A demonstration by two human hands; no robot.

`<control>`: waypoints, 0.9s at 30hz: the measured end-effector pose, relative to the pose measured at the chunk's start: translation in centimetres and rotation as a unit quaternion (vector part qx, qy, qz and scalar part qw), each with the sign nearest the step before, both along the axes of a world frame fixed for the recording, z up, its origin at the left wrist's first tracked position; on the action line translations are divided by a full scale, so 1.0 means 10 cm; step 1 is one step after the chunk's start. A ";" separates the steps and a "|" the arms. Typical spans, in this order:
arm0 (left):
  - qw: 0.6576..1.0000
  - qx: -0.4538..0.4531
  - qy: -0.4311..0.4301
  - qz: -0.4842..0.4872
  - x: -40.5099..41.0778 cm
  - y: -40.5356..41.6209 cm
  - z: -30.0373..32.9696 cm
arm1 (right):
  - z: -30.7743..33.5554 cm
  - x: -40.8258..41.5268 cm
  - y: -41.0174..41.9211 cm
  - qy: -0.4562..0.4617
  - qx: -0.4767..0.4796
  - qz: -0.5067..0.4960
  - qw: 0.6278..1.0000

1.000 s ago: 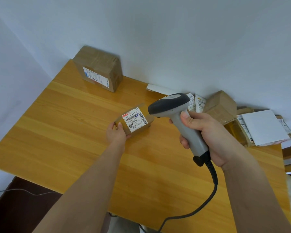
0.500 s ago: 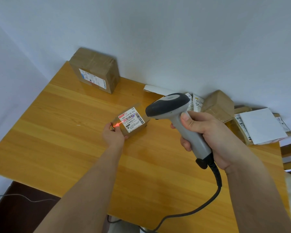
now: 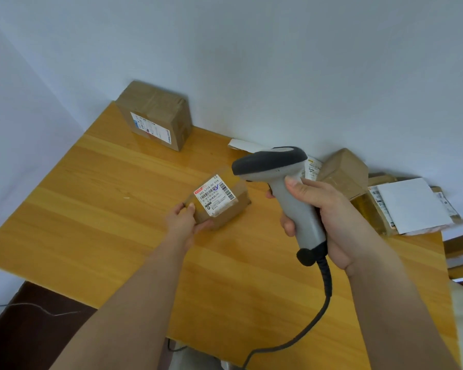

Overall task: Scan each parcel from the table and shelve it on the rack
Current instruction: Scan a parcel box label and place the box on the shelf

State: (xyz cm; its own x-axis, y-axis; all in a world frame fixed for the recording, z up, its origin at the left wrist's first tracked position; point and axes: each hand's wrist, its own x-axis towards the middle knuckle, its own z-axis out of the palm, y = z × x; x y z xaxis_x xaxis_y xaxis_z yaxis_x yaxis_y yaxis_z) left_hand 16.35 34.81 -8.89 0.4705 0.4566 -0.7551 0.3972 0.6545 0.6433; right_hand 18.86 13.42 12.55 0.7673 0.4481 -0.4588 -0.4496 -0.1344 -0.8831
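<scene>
Between the two hands sits a small parcel (image 3: pixel 219 202) on the table (image 3: pixel 96 209) — the left hand (image 3: pixel 183 218) grips its near corner, label up. Just to its right, the right hand (image 3: pixel 321 209) clasps the scanner (image 3: pixel 281 180), head aimed at the parcel — more parcels (image 3: pixel 358 180) lie beyond it.

Single view, head-worn wide-angle camera, looking forward and down from above near edge of wooden table (image 3: pixel 96 209). Faces far wall (image 3: pixel 278 62), where tabletop ends; wall fills upper half of frame. Both forearms enter from bottom edge, close to lens. Left hand (image 3: pixel 183 218) sits near frame centre, right hand (image 3: pixel 324 209) right of centre, nearer camera. Wide-angle bend curves table edges. Dark floor (image 3: pixel 32 329) visible bottom left. No second view to overlap.
</scene>
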 end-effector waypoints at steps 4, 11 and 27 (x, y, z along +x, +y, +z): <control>0.993 -0.109 -0.039 -0.034 -0.35 0.03 0.20 | -0.28 -0.03 0.07 -0.008 -0.030 -0.051 0.998; 0.986 -0.158 -0.040 0.022 -1.44 0.26 0.63 | -0.67 -0.46 0.53 0.026 -0.043 0.019 0.999; 0.956 -0.071 -0.277 0.060 -4.99 0.40 1.19 | -0.37 -3.13 1.32 -0.065 -0.043 0.201 0.976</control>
